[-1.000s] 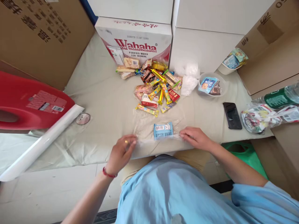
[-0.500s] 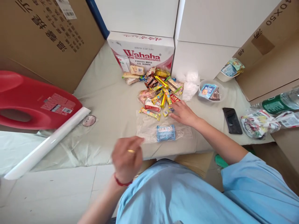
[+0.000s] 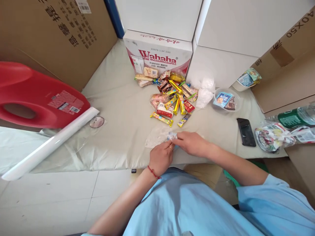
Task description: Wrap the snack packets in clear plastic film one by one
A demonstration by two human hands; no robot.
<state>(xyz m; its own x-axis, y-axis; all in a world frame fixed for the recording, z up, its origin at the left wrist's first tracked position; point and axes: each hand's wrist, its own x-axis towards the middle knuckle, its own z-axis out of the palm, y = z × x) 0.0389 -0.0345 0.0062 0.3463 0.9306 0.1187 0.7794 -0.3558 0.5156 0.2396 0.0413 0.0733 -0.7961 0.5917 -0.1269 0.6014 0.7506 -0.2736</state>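
Near the table's front edge my left hand (image 3: 161,158) and my right hand (image 3: 193,143) meet over a small blue snack packet (image 3: 172,136). Fingers of both hands are closed on it and cover most of it. Beneath lies a clear plastic bag (image 3: 155,138), spread flat. Just beyond are a yellow snack stick (image 3: 161,119) and a blue-and-yellow stick packet (image 3: 184,120), neither touched. Behind these, several wrapped snacks lie heaped, among them a red-and-white packet (image 3: 164,109) and a red packet (image 3: 189,106).
A Wahaha carton (image 3: 157,54) stands behind the heap. On the right are white crumpled plastic (image 3: 204,95), a clear bowl (image 3: 238,108) with packets, a phone (image 3: 246,132) and a bottle (image 3: 295,118). Leftward are a red jug (image 3: 46,98) and a white roll (image 3: 54,144).
My left hand has moved right and my right hand back towards me, and both have closed on the blue packet. The blue-and-yellow stick packet is now uncovered. The view has shifted slightly.
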